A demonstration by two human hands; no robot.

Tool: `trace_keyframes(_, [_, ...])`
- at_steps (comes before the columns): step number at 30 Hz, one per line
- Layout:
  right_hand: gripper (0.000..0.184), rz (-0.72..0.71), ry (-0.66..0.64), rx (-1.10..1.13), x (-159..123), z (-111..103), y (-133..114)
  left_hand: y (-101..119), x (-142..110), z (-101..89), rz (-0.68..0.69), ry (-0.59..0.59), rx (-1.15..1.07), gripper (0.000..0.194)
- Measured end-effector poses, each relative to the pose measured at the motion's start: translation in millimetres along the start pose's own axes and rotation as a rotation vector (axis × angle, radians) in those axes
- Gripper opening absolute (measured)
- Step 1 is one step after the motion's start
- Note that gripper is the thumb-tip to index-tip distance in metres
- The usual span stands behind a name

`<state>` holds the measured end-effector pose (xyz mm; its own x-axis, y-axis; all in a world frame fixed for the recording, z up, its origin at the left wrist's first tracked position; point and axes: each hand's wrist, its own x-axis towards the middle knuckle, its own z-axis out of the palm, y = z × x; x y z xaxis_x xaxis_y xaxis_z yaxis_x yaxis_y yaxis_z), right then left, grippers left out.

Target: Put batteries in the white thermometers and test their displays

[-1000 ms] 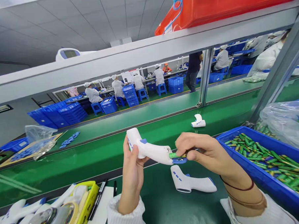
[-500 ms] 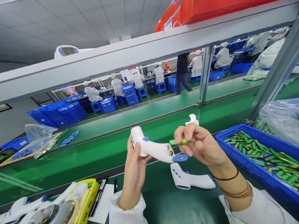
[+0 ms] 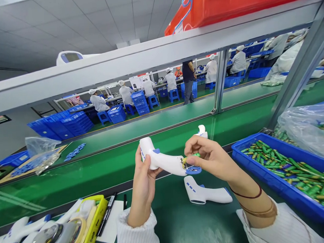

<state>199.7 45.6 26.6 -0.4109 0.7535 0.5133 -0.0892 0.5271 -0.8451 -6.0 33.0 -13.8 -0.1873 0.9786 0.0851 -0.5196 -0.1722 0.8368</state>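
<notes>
My left hand (image 3: 143, 179) is closed around the head end of a white infrared thermometer (image 3: 165, 160), which it holds above the bench with the handle pointing right. At the handle's end a blue battery cap (image 3: 193, 170) hangs open. Between the thumb and fingers of my right hand (image 3: 206, 155) is a green battery (image 3: 196, 155), its gold-coloured end at the handle's opening. How deep it sits in the opening is hidden by the fingers. Below, a second white thermometer (image 3: 206, 194) lies on the green bench. Part of another thermometer (image 3: 201, 131) shows behind my right hand.
A blue bin (image 3: 242, 146) full of green batteries stands at the right, beside a clear plastic bag (image 3: 304, 126). At the lower left are a yellow tray (image 3: 93, 217), black pens (image 3: 107, 214), white paper (image 3: 112, 224) and several thermometers (image 3: 19, 231). A metal frame (image 3: 219, 83) crosses behind.
My right hand has moved slightly left and turned, bringing the battery from beside the handle to its opening. The left hand still holds the thermometer, nearly unmoved.
</notes>
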Motion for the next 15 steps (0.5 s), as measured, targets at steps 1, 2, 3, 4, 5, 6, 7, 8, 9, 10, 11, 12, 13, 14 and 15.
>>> trace_keyframes(1, [0.027, 0.034, 0.03, 0.018, 0, 0, 1, 0, -1, 0.1, 0.016, 0.006, 0.021, 0.08])
trace_keyframes(2, [0.032, 0.058, 0.054, 0.009, 0, 0, 3, 1, -1, 0.2, 0.039, 0.015, 0.045, 0.08])
trace_keyframes(3, [0.035, 0.07, 0.076, -0.024, -1, 1, 5, 1, -1, 0.0, 0.066, 0.024, 0.072, 0.08])
trace_keyframes(4, [0.036, 0.069, 0.1, -0.073, -1, 1, 6, 1, -1, -0.3, 0.091, 0.033, 0.097, 0.079])
trace_keyframes(5, [0.035, 0.052, 0.115, -0.127, -2, 3, 8, 1, -1, -0.8, 0.108, 0.041, 0.114, 0.079])
trace_keyframes(6, [0.034, 0.02, 0.123, -0.172, -2, 5, 9, 1, 0, -1.5, 0.114, 0.05, 0.12, 0.078])
trace_keyframes(7, [0.033, -0.032, 0.118, -0.196, -2, 7, 9, 0, 1, -2.3, 0.106, 0.058, 0.112, 0.076])
trace_keyframes(8, [0.035, -0.101, 0.102, -0.196, -1, 9, 10, 0, 2, -3.1, 0.086, 0.067, 0.09, 0.073])
trace_keyframes(9, [0.04, -0.173, 0.081, -0.183, -1, 12, 11, -1, 3, -4.0, 0.056, 0.075, 0.057, 0.069])
trace_keyframes(10, [0.045, -0.236, 0.056, -0.164, 0, 15, 12, -2, 4, -4.7, 0.024, 0.084, 0.02, 0.064])
trace_keyframes(11, [0.047, -0.285, 0.028, -0.139, 1, 19, 14, -3, 5, -5.2, -0.008, 0.088, -0.017, 0.06])
trace_keyframes(12, [0.047, -0.305, -0.009, -0.098, 2, 23, 16, -5, 6, -5.5, -0.037, 0.087, -0.049, 0.056])
trace_keyframes(13, [0.046, -0.291, -0.05, -0.032, 3, 27, 19, -6, 7, -5.8, -0.059, 0.08, -0.071, 0.053])
trace_keyframes(14, [0.044, -0.252, -0.079, 0.073, 4, 33, 23, -8, 8, -5.9, -0.068, 0.071, -0.081, 0.053])
trace_keyframes(15, [0.041, -0.197, -0.091, 0.222, 5, 38, 28, -9, 9, -6.1, -0.063, 0.056, -0.077, 0.055])
